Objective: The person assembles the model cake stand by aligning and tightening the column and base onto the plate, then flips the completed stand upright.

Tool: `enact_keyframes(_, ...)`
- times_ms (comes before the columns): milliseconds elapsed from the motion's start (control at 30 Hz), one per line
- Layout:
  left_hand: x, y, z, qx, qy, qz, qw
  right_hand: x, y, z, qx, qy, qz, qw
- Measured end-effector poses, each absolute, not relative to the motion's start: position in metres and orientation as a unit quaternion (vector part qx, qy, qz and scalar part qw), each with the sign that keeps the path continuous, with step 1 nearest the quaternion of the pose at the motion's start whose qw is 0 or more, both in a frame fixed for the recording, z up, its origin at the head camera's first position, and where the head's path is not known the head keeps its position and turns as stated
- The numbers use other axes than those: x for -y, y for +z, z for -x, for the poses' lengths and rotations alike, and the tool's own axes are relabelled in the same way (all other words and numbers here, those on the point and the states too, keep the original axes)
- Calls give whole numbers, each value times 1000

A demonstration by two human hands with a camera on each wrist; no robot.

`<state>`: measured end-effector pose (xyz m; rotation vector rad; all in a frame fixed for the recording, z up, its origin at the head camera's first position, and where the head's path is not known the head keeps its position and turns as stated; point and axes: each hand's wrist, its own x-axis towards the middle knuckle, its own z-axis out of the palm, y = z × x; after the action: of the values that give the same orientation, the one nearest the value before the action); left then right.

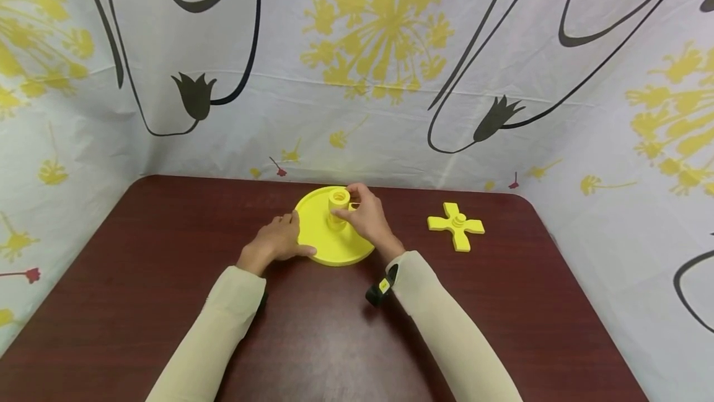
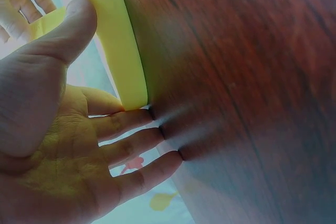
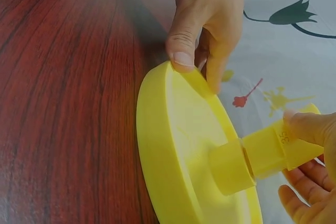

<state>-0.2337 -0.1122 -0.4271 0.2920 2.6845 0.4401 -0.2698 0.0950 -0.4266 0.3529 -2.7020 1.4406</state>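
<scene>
A yellow round plate (image 1: 318,235) with a raised rim and a central post (image 3: 231,169) rests on the table. My left hand (image 1: 277,238) steadies its left edge. Its thumb lies on the rim, and the nearly straight fingers are spread along the side with their tips down at the tabletop. Above the post stands a yellow hollow cylinder (image 3: 265,150), marked "35", with ridges inside its top opening in the head view. My right hand (image 1: 368,219) pinches this cylinder between thumb and fingers. The right wrist view shows a seam between cylinder and post.
A yellow four-armed cross (image 1: 457,223) with a small central knob lies on the dark reddish-brown table (image 1: 312,340), right of the plate. Floral-patterned white cloth (image 1: 357,135) hangs behind the table and along both sides.
</scene>
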Motion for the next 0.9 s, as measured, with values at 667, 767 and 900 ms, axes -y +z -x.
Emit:
enact_keyframes(667,113,-426,233,-960,156,-101,209,-102,-426,276,847,493,-199,-11)
enact_keyframes(767,113,-427,234,-960,154,-102,208,-102,-426,275,857,481,-186,-4)
enact_keyframes(900,113,-428,235,-961,150,-104,206,-101,-426,274,864,472,-172,8)
